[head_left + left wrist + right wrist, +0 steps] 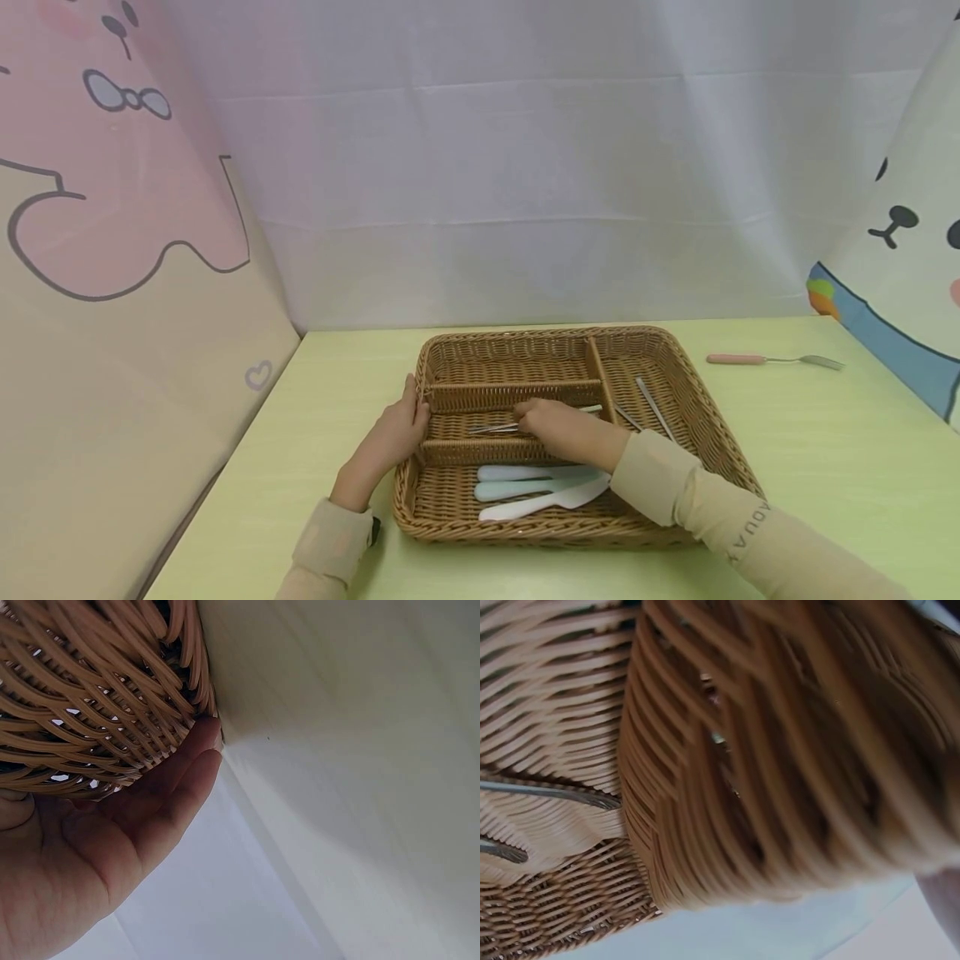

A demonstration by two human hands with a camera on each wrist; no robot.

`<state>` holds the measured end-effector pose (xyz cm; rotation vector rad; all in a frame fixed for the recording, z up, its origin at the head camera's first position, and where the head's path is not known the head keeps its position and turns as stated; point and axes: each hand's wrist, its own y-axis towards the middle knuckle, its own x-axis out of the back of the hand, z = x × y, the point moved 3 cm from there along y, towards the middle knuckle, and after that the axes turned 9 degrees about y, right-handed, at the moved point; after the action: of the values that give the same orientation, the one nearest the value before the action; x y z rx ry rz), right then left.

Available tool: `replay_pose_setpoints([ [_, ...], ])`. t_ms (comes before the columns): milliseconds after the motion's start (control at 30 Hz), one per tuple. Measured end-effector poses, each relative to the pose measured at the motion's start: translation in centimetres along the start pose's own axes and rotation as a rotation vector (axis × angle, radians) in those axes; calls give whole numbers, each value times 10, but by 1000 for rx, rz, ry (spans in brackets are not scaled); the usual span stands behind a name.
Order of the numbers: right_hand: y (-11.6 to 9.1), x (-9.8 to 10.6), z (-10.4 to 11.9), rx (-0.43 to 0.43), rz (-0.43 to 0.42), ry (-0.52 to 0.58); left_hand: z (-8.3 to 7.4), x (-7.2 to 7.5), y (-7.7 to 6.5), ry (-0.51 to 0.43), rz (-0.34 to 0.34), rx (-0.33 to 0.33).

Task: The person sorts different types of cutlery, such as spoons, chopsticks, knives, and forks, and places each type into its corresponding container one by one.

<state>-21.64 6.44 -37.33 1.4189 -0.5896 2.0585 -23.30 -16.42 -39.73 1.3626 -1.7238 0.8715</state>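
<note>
A brown wicker basket (pixel 517 386) with compartments sits on the table. My left hand (pixel 393 425) holds its left side, fingers along the outer wall and thumb at the rim; the left wrist view shows this hand's palm (pixel 82 862) against the weave. My right hand (pixel 558 425) reaches into the middle compartment, fingers bent down over slim metal utensils (pixel 491 429). A pale handle end (pixel 592 409) shows behind that hand. Its fingertips are hidden, so I cannot tell whether they grip a utensil. In the right wrist view, a woven wall (pixel 705 787) fills most of the frame.
The front compartment holds pale-handled utensils (pixel 525 490) and a white spreader-like one (pixel 551 500). Thin metal sticks (pixel 656 408) lie in the right compartment. A pink-handled fork (pixel 738 359) lies on the table (pixel 847 450) to the right. A white curtain (pixel 487 183) hangs behind.
</note>
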Motion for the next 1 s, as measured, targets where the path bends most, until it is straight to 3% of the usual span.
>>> replay_pose_setpoints([
  [367, 0, 3, -8, -109, 97, 199, -3, 1, -1, 0, 0, 0],
  [867, -1, 4, -13, -161, 123, 234, -3, 1, 0, 5, 2, -4],
  [1000, -3, 6, -13, -133, 104, 203, -2, 1, 0, 5, 3, -3],
])
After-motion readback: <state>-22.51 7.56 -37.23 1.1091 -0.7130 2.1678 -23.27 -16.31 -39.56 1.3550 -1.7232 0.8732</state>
